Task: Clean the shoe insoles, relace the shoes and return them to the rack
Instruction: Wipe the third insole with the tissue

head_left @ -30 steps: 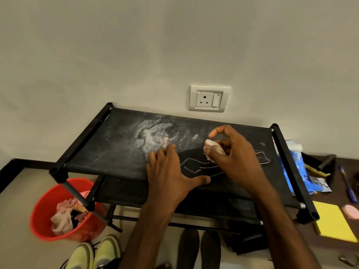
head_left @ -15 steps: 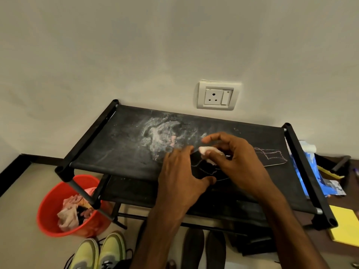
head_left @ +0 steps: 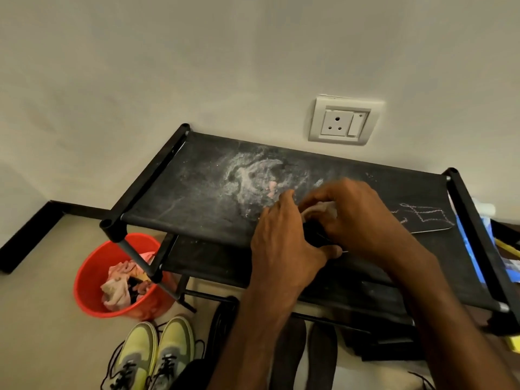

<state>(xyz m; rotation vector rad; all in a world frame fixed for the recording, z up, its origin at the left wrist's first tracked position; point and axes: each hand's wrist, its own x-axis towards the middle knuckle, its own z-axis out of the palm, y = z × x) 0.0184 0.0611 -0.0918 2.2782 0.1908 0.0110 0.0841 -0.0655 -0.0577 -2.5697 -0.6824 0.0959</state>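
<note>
1. Two hands meet over the top shelf of a black shoe rack that stands against a pale wall
2. The left hand curls over the near end of a dark insole, fingers bent across its top and thumb along its near edge, so it grips that end
3. The right hand pinches a small pale cloth tight between thumb and bent fingers, and the wad presses down on the insole just beside the left fingertips
4. The insole lies flat on the shelf's right half, its far end pointing right and showing light zigzag stitching; its middle is hidden under the hands
5. White powder is smeared across the shelf fabric left of the hands, with a small pinkish scrap in it
6. A red bucket sits on the floor by the rack's left front leg, holding crumpled rags
7. A pair of yellow-green sneakers stands on the floor in front of the rack, black laces trailing loose around them
8. Two more dark insoles lie side by side on the floor, right of the sneakers
9. A white wall socket sits above the rack, and a blue packet shows past its right rail
</note>
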